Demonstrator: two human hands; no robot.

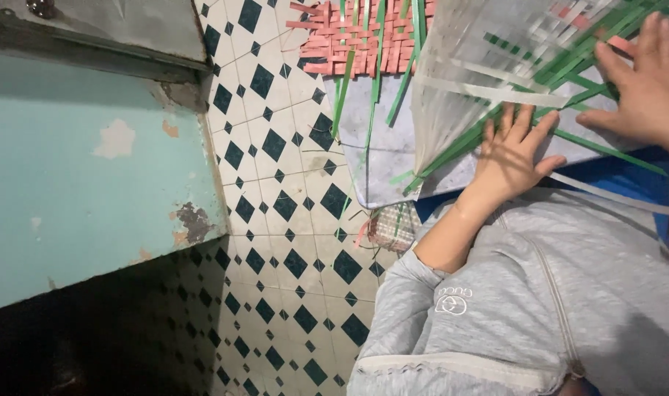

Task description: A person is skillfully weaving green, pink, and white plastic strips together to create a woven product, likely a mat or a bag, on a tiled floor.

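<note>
My left hand [512, 158], in a grey sleeve, lies flat with fingers spread on long green strips [452, 150] and translucent white strips [459, 81] spread over a grey board [378, 158]. My right hand [646, 84] presses flat on the same crossed strips further right, fingers apart. Neither hand grips anything. A woven patch of pink strips [349, 44] lies at the far end of the board, with green strips running into it.
The floor [276, 191] has white tiles with dark diamond marks. A peeling turquoise wall [78, 176] fills the left. A blue surface [620, 180] shows under the board, and a small woven piece [393, 227] lies at the board's edge.
</note>
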